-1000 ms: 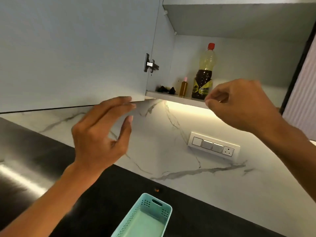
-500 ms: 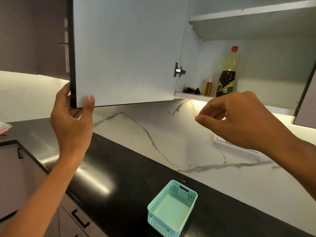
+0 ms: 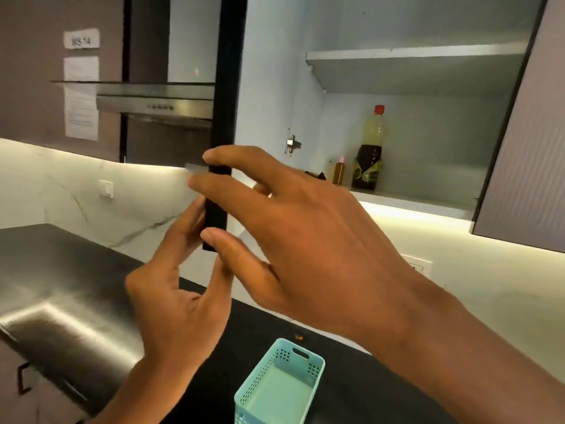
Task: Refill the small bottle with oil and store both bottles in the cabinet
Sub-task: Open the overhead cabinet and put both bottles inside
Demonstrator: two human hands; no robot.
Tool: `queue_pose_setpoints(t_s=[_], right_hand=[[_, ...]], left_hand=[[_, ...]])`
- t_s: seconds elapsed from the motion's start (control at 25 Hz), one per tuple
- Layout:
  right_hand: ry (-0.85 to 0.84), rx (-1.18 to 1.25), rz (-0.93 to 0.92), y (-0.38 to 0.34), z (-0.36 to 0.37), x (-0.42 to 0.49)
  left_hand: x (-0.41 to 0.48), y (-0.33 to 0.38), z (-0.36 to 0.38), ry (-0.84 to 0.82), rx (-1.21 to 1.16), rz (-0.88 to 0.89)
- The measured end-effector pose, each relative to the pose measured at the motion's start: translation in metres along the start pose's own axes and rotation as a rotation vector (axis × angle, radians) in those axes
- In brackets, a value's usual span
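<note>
Black tabletop [image 3: 76,270] runs beneath a white marble wall, with an open cabinet [image 3: 428,191] above. Both hands are raised at the dark edge of the cabinet door [image 3: 224,87], seen edge-on. Left hand [image 3: 177,289] has its fingers curled loosely at the door's lower corner; whether it grips is unclear. Right hand [image 3: 305,240] is spread open, fingers over the door edge, holding nothing. Inside the cabinet, on the lower shelf, the small bottle [image 3: 338,174] stands just beside the big bottle [image 3: 368,151] with its red cap. Below, a light blue basket [image 3: 318,362] sits on the tabletop.
</note>
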State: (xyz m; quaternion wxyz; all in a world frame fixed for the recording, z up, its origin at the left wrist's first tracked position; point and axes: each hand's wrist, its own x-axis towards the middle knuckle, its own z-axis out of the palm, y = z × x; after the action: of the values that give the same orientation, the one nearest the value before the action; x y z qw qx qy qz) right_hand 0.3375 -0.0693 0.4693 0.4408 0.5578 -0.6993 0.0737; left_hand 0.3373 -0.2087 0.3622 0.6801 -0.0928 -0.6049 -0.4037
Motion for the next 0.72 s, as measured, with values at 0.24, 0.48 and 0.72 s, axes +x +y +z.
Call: queue_pose_setpoints(t_s=[0.24,0.48,0.72], right_hand=[[0.196,-0.382,0.239,0.071,-0.016,-0.064],[0.002,-0.826,0.607,0.157,-0.013,-0.135],[-0.217,-0.961,0.760,0.229,0.010,-0.145]], left_hand=[[-0.015,0.002,0.089,-0.457,-0.212,0.228],[0.024,-0.029,0.227,-0.724,0.107,0.139],[0.036,-0.073,0.301,-0.830,0.371,0.323]])
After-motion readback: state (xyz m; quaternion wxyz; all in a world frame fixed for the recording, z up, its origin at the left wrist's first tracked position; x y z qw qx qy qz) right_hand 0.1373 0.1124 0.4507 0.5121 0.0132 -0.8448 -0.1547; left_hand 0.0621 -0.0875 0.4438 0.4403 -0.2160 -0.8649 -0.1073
